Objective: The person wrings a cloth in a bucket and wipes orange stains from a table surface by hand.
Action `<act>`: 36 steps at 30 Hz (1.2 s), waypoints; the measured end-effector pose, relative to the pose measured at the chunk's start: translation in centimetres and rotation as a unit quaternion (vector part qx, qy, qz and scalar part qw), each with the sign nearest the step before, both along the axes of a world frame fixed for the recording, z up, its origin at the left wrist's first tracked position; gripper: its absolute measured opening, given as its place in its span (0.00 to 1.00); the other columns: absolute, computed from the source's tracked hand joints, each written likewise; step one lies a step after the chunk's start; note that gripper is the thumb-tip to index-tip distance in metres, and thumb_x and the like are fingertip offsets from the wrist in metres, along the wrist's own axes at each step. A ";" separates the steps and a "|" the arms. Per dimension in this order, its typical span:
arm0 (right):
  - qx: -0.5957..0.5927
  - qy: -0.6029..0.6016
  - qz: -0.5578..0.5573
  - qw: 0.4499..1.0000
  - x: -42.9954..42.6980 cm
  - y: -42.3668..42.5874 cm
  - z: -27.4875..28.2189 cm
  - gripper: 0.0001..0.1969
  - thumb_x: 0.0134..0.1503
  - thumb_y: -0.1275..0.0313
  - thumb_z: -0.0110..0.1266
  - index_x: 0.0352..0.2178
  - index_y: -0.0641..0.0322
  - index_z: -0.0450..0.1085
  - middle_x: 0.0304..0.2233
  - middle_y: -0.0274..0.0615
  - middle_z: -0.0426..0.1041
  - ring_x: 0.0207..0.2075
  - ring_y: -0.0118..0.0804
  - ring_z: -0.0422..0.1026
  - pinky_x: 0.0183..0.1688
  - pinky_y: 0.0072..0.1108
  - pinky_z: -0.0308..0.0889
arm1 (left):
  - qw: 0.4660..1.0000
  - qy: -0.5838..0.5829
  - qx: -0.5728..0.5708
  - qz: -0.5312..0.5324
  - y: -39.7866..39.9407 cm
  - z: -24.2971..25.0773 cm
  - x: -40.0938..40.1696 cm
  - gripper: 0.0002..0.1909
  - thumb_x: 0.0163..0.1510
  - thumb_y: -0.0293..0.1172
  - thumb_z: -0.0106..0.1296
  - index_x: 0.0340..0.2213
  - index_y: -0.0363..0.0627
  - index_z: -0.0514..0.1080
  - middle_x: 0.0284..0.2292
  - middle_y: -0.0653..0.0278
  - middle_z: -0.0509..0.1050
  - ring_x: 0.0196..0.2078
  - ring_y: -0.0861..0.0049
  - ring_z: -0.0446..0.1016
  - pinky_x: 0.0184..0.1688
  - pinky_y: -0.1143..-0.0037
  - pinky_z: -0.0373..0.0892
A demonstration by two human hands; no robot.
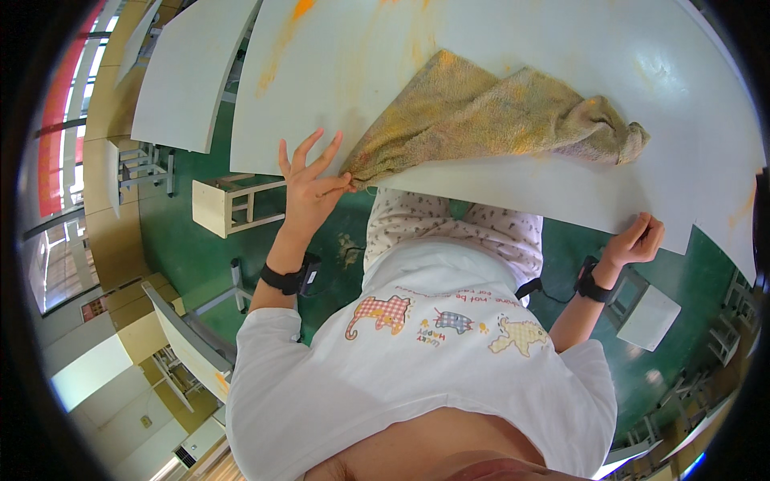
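A crumpled, olive-brown terry cloth [481, 114] with orange stains lies across the front part of a white tabletop [337, 36]. My left hand [313, 174] pinches the cloth's left corner between thumb and index finger at the table's near edge, its other fingers spread. The cloth's far right end is bunched and twisted. My right hand [636, 240] is curled closed at the near edge of the table, to the right and apart from the cloth. Nothing shows in its fingers. Orange streaks [274, 66] mark the tabletop beyond the cloth and to its left.
A wooden stool [210, 207] stands on the green floor [180, 234] at the left, and another stool [649, 315] at the right. A second white table [186, 78] is beyond a gap on the left. A tilted tabletop [186, 330] stands behind my left arm.
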State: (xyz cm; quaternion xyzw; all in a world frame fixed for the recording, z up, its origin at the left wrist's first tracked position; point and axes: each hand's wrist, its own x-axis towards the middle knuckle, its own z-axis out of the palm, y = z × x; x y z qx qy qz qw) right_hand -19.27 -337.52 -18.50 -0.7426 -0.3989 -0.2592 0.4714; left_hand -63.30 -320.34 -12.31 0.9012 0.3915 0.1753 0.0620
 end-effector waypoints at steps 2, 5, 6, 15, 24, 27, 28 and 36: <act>0.002 -0.009 0.003 1.000 0.1 0.0 -0.1 0.09 0.50 0.77 0.47 0.16 0.67 0.62 0.15 0.38 0.59 0.18 0.34 0.56 0.21 0.24 0.51 | 1.000 -0.017 0.012 0.004 -0.2 -0.4 -0.1 0.06 0.36 0.28 0.60 0.12 0.48 0.74 0.48 0.63 0.69 0.56 0.61 0.57 0.60 0.59 0.37; 0.015 -0.001 0.009 1.000 0.1 0.1 -0.1 0.09 0.50 0.77 0.47 0.16 0.67 0.61 0.15 0.37 0.59 0.18 0.34 0.56 0.21 0.25 0.52 | 0.999 -0.035 0.027 0.020 -0.6 -1.0 -0.1 0.05 0.36 0.28 0.61 0.13 0.47 0.74 0.48 0.63 0.69 0.56 0.60 0.57 0.59 0.59 0.38; 0.015 -0.001 0.010 1.000 0.0 0.1 -0.1 0.09 0.50 0.77 0.47 0.16 0.67 0.61 0.15 0.37 0.59 0.18 0.34 0.56 0.21 0.25 0.52 | 0.999 -0.035 0.026 0.022 -0.7 -1.3 -0.2 0.05 0.36 0.28 0.61 0.13 0.47 0.74 0.48 0.63 0.69 0.56 0.60 0.57 0.59 0.59 0.38; 0.014 -0.017 0.014 1.000 0.7 -0.3 -0.6 0.09 0.49 0.78 0.47 0.15 0.66 0.61 0.14 0.37 0.58 0.19 0.34 0.56 0.22 0.24 0.51 | 0.995 -0.076 0.044 -0.036 -3.5 -2.4 7.9 0.06 0.30 0.37 0.62 0.13 0.55 0.73 0.49 0.63 0.68 0.57 0.57 0.54 0.59 0.56 0.33; 0.012 -0.043 0.027 0.999 0.8 -0.3 -0.7 0.08 0.47 0.78 0.45 0.15 0.66 0.61 0.14 0.39 0.58 0.18 0.37 0.55 0.21 0.26 0.50 | 0.982 -0.135 -0.020 -0.130 -5.2 -1.8 16.0 0.08 0.31 0.38 0.62 0.13 0.54 0.73 0.54 0.62 0.60 0.60 0.56 0.49 0.53 0.42 0.30; -0.010 -0.057 0.030 0.998 0.9 -0.5 -0.7 0.08 0.47 0.77 0.44 0.15 0.66 0.60 0.14 0.40 0.57 0.18 0.38 0.55 0.21 0.27 0.50 | 0.984 -0.116 -0.041 -0.129 -5.5 -1.3 16.5 0.07 0.32 0.38 0.62 0.13 0.55 0.74 0.54 0.63 0.60 0.59 0.56 0.49 0.52 0.40 0.30; -0.008 -0.060 0.028 0.998 0.8 -0.5 -0.7 0.08 0.47 0.77 0.44 0.15 0.66 0.60 0.14 0.40 0.57 0.18 0.38 0.55 0.21 0.27 0.50 | 0.983 -0.127 -0.041 -0.123 -5.5 -1.5 16.3 0.06 0.34 0.38 0.61 0.14 0.56 0.74 0.55 0.64 0.60 0.59 0.56 0.49 0.51 0.39 0.30; -0.031 -0.062 0.035 0.997 0.0 0.0 -0.1 0.09 0.48 0.76 0.44 0.15 0.66 0.59 0.14 0.41 0.57 0.18 0.40 0.55 0.21 0.28 0.50 | 0.991 -0.126 -0.046 -0.025 -6.0 -1.6 13.1 0.04 0.35 0.37 0.62 0.15 0.59 0.75 0.52 0.67 0.62 0.60 0.57 0.47 0.52 0.41 0.28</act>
